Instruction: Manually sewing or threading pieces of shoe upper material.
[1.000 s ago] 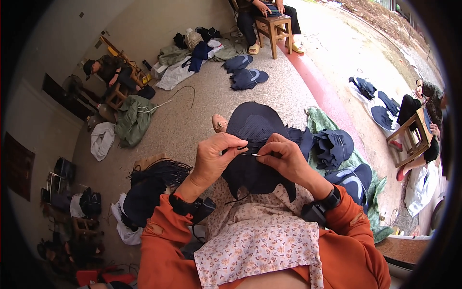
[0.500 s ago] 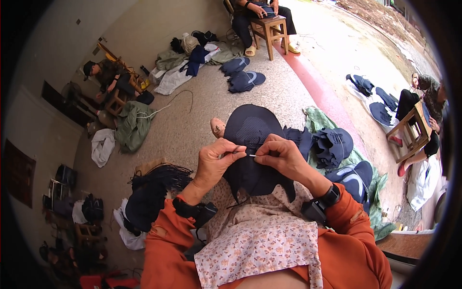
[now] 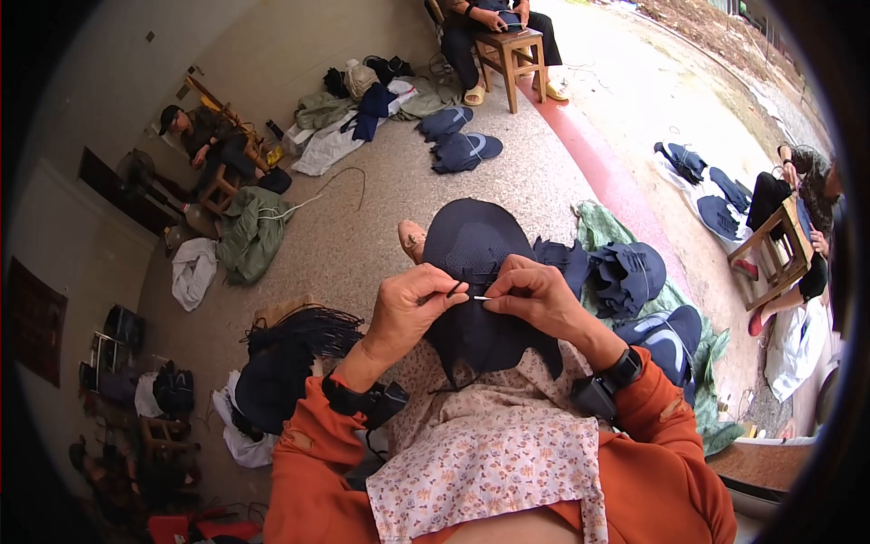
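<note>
A navy fabric shoe upper (image 3: 476, 231), with a rounded perforated front and dark lacing across its middle, lies over my lap with its rounded end away from me. Above its middle, my left hand (image 3: 417, 304) pinches a dark shoelace between thumb and fingertips. Close beside it, my right hand (image 3: 535, 295) is closed in a pinch on a thin white tip (image 3: 481, 298), which points at the left fingertips. Whether the white tip belongs to the lace or to a small tool cannot be told. Pointed flaps of the upper hang toward my patterned apron (image 3: 489, 462).
On my left sits a bundle of black laces (image 3: 308, 335) next to dark fabric pieces (image 3: 272, 390). Stacked navy uppers (image 3: 628, 276) rest on green sheeting (image 3: 716, 363) at my right. More uppers (image 3: 467, 151) lie ahead. Other people sit working by wooden stools (image 3: 509, 45).
Both hands stay over the upper and have shifted slightly. More dark lace shows at the left fingertips. At far left, the seated person has leaned back a little.
</note>
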A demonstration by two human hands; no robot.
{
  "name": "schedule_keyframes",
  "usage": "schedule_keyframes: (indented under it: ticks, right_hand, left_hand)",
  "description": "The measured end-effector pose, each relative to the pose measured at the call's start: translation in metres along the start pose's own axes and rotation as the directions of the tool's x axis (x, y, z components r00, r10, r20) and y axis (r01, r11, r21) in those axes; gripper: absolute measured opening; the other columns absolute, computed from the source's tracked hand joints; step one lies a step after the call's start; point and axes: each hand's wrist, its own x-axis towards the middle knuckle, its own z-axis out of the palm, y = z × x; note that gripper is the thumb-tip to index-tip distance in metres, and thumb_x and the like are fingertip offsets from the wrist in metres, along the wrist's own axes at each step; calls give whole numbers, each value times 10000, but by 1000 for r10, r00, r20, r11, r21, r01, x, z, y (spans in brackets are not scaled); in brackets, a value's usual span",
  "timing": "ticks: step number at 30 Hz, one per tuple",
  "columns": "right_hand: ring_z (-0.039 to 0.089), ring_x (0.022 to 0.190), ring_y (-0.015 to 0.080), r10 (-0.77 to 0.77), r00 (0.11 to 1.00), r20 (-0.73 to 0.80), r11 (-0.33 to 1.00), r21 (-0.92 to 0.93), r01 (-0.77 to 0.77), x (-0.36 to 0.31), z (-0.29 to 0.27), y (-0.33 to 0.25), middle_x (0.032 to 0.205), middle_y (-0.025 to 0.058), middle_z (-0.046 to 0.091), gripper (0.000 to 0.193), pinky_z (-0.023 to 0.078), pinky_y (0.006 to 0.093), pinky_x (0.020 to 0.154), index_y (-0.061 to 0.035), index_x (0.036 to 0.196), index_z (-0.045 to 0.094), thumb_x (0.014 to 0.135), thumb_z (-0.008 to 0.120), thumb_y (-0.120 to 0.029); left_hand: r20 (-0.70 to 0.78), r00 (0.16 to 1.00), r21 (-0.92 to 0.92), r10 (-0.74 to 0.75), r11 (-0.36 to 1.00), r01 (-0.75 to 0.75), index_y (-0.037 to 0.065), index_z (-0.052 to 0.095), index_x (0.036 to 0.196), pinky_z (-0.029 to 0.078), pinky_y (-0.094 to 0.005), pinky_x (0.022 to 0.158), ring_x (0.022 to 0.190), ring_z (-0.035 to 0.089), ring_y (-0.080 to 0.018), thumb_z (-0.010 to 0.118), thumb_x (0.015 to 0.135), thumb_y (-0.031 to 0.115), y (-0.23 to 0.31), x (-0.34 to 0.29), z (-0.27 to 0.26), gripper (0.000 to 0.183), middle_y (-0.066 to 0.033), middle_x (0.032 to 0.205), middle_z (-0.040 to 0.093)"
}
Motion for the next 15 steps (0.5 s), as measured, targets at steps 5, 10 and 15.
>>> schedule_keyframes:
  ticks: [5,10,15]
  right_hand:
    - [557,788,115,-16,1000,13,1000,-2,16,1,1,2,833,11,570,71,447,265,693,-45,857,724,819,777,-74]
    - [569,798,113,-19,1000,19,999,44,19,0,-2,5,823,8,580,66,458,266,710,-45,851,724,821,777,-71]
    - [580,806,112,20,1000,14,999,35,-21,-1,-2,-1,839,7,594,67,458,257,722,-51,862,729,819,776,-71]
  left_hand:
    - [140,974,192,176,960,-201,21,719,909,516,-287,669,772,662,-171,726,766,-82,11,7,-13,176,-68,851,674]
    - [263,954,213,144,956,-203,14,712,906,523,-291,680,775,666,-180,716,743,-95,14,12,-17,196,-73,862,664]
    - [144,985,-44,-100,993,108,22,717,891,504,-228,662,762,624,-84,725,820,-52,4,5,-5,103,-18,847,650]
